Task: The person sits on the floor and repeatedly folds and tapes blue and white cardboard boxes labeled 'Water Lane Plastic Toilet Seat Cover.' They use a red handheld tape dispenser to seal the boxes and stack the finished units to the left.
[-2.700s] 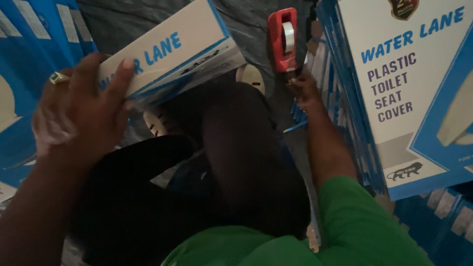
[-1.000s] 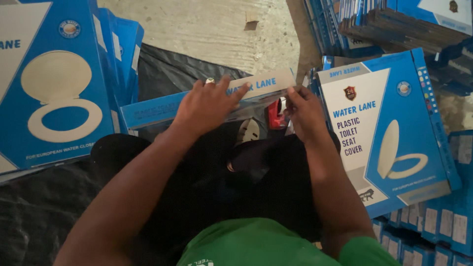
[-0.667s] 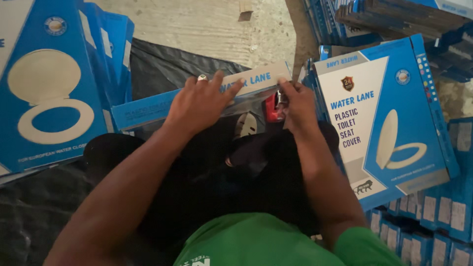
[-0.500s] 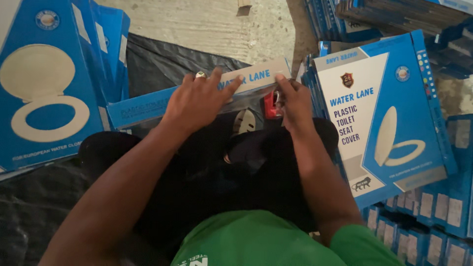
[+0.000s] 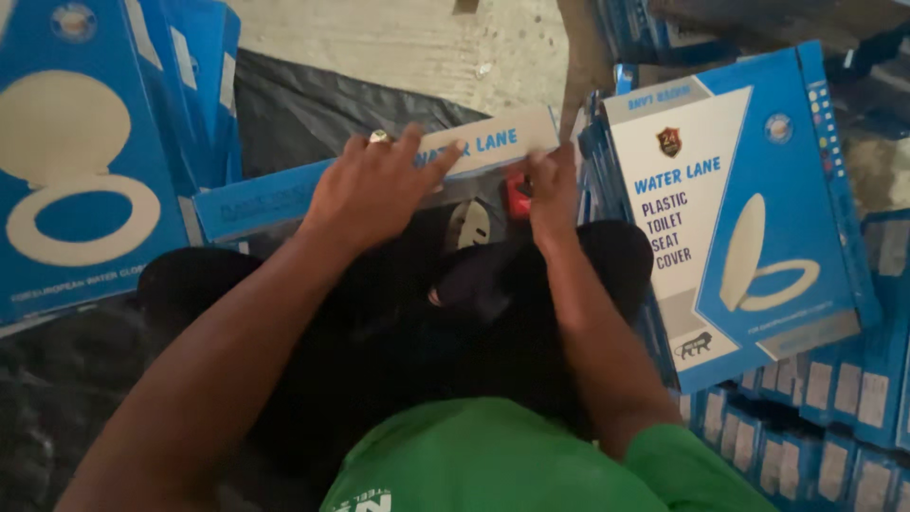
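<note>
Nearest the camera, a green shirt and dark lap fill the bottom edge. Beyond them, the left hand lies flat, fingers spread, on a long blue-and-white box held across the knees. The right hand is closed on the box's right end, over a red tape dispenser. Blue boxes with pale seat outlines stand left and right, on black sheeting.

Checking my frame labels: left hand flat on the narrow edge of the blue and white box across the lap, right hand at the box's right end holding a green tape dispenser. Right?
Not quite. In the head view the tape dispenser is red, not green. The rest stands: the left hand lies flat on the narrow edge of the blue and white box, and the right hand is at its right end on the dispenser.
</note>
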